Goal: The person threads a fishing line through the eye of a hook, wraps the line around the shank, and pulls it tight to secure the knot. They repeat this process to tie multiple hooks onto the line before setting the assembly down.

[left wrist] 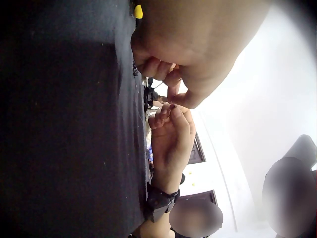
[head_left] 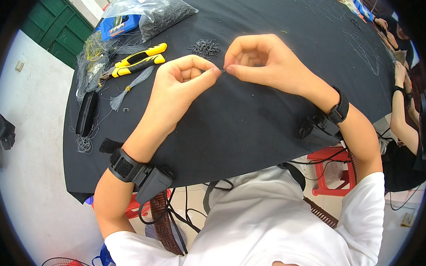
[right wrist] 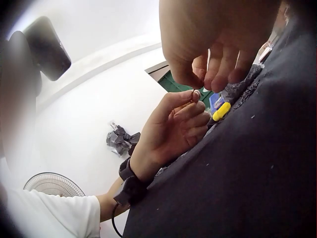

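Note:
Over the dark cloth, my left hand [head_left: 176, 85] and right hand [head_left: 269, 65] meet fingertip to fingertip. Thumb and index finger of each pinch one end of a tiny thin grey strand [head_left: 223, 71]; I cannot tell its exact kind, as the fingertips hide most of it. The right wrist view shows a bit of the strand [right wrist: 193, 92] between the two hands. Just beyond the hands lies a heap of short grey twisted pieces [head_left: 205, 48]. Left of my left hand are yellow-and-black handled pliers [head_left: 137, 60] and a tied bundle of grey strands [head_left: 129, 90].
A clear bag of dark grey pieces [head_left: 166, 17] and a blue box [head_left: 119, 27] stand at the back left. Tangled strands [head_left: 91, 62] and a black case [head_left: 86, 113] lie along the left edge of the cloth-covered table [head_left: 232, 141]. Another person's arm [head_left: 402, 112] is at right.

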The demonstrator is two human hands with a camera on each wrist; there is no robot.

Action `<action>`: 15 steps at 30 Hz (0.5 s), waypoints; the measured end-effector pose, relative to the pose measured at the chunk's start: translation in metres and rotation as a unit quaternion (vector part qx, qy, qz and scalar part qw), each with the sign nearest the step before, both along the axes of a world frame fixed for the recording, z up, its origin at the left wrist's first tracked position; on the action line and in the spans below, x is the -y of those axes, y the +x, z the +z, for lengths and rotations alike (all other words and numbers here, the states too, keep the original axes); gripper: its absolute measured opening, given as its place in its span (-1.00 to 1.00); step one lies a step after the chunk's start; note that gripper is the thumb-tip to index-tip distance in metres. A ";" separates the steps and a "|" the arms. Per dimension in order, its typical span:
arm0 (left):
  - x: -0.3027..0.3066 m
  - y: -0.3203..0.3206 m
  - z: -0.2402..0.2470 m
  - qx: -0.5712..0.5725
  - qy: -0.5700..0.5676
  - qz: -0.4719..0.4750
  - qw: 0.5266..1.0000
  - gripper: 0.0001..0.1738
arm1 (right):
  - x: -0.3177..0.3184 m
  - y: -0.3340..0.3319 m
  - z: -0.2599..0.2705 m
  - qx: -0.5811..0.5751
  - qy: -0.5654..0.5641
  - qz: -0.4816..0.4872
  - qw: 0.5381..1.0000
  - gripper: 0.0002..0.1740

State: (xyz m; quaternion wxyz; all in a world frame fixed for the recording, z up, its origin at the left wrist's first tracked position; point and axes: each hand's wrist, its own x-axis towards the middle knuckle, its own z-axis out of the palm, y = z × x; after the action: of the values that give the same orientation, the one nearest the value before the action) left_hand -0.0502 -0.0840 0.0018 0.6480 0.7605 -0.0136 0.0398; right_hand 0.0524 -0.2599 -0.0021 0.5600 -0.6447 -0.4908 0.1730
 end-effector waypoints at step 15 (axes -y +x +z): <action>0.000 0.001 -0.003 0.008 -0.012 0.009 1.000 -0.88 | -0.001 -0.003 -0.001 -0.012 -0.002 0.005 1.000 -0.89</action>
State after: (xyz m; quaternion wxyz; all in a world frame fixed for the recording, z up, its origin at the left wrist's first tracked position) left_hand -0.0496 -0.0845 -0.0007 0.6564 0.7525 -0.0112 0.0523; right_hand 0.0492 -0.2592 -0.0032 0.5636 -0.6410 -0.4872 0.1844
